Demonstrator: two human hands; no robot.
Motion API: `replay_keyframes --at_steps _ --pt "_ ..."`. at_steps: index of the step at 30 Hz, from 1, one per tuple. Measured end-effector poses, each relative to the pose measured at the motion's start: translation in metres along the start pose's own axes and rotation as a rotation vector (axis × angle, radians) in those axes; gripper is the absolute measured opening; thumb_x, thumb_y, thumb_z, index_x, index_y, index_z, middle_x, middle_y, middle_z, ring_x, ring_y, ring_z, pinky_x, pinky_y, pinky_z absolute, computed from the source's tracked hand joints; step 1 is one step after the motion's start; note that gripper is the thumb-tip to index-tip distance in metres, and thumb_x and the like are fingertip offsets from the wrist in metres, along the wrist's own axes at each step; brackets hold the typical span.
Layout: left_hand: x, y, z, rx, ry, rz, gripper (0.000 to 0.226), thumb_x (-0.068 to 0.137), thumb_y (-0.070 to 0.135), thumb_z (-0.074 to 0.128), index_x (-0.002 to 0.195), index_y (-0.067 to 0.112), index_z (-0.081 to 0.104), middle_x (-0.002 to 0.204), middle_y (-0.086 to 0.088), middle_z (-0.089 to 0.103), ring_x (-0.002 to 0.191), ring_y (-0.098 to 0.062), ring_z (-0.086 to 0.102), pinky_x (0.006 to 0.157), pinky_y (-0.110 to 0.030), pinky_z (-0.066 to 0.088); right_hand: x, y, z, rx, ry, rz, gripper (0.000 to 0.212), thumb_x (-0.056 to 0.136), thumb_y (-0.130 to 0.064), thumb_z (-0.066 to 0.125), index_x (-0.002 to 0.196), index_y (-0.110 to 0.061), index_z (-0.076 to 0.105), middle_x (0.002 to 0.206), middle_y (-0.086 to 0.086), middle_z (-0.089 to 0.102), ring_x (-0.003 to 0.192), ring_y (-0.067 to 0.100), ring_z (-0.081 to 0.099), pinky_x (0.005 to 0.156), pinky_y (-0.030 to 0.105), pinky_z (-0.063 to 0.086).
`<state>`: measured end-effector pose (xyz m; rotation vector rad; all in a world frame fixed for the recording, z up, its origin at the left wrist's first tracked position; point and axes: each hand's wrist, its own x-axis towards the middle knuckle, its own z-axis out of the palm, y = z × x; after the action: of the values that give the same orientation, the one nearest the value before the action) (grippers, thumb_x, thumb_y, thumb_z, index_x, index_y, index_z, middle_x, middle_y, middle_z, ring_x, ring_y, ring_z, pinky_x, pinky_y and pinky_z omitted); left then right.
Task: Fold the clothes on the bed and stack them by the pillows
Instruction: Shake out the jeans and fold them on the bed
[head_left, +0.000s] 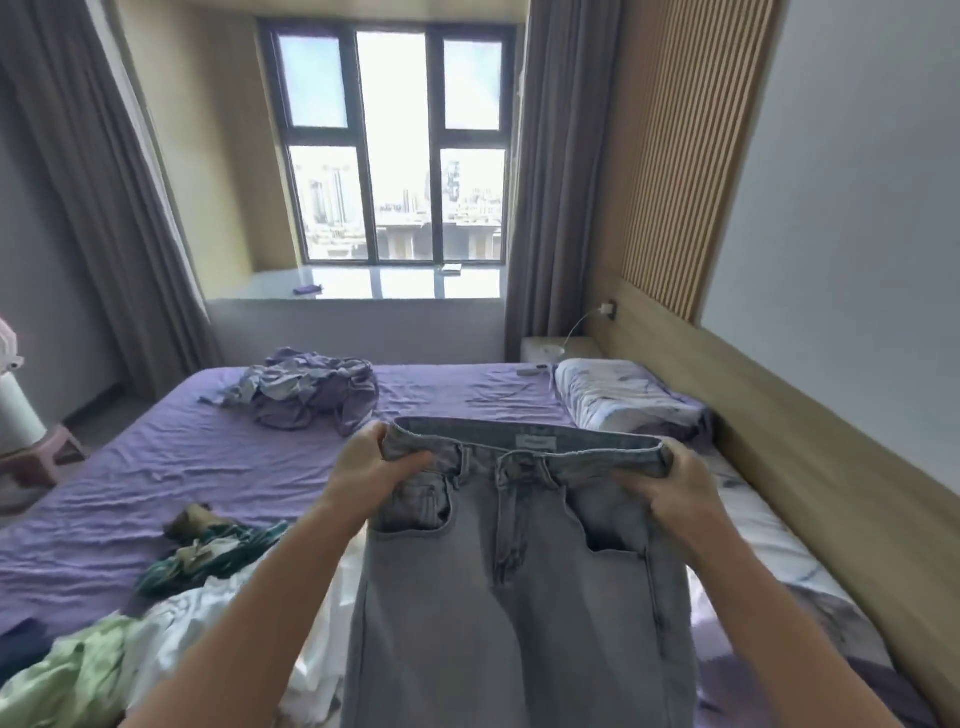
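Observation:
I hold up a pair of light grey-blue jeans (519, 597) by the waistband, front side toward me, legs hanging down out of frame. My left hand (371, 467) grips the left end of the waistband and my right hand (670, 486) grips the right end. The purple-sheeted bed (208, 457) lies beneath. A white patterned pillow (618, 395) rests at the head of the bed on the right. Loose clothes lie at lower left: a green and white patterned piece (208, 553), a white garment (208, 623) and a pale green one (67, 670).
A crumpled purple and blue heap of clothes (311, 389) sits at the far side of the bed. A wooden headboard (810, 441) runs along the right. A window sill (363, 286) and curtains stand beyond the bed; a pink stool (47, 452) is at left.

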<state>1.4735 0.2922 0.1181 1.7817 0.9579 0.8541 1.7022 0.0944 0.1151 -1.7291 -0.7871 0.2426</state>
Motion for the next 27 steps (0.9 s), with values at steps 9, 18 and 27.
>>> replay_keyframes --at_steps 9,18,27 --pt "-0.027 0.149 -0.059 -0.13 0.152 0.312 0.026 0.075 0.017 0.079 0.096 0.005 0.07 0.093 -0.015 0.071 0.091 -0.03 0.067 0.088 -0.048 0.052 -0.031 -0.165 -0.05 0.021 0.287 -0.211 0.011 0.072 -0.017 0.077 0.079 -0.018 0.069 0.081 0.002 0.07 0.078 0.02 0.065 0.076 0.038 0.053" --pt "-0.071 0.207 -0.024 -0.189 -0.027 0.334 0.019 0.078 0.008 0.067 0.085 -0.009 0.068 0.079 -0.028 0.064 0.072 -0.025 0.058 0.07 -0.046 0.053 -0.032 -0.206 -0.04 0.024 0.272 -0.186 0.017 0.076 -0.019 0.071 0.091 -0.01 0.066 0.078 0.002 0.065 0.079 0.022 0.064 0.075 0.039 0.053" --pt "-0.072 0.174 0.011 -0.034 0.11 0.413 0.003 0.079 0.023 0.074 0.076 0.025 0.074 0.072 0.001 0.071 0.074 -0.016 0.066 0.073 -0.03 0.049 -0.037 -0.18 -0.004 0.045 0.128 -0.156 0.015 0.079 -0.025 0.065 0.084 -0.019 0.053 0.082 -0.003 0.059 0.078 0.015 0.059 0.08 0.042 0.055"
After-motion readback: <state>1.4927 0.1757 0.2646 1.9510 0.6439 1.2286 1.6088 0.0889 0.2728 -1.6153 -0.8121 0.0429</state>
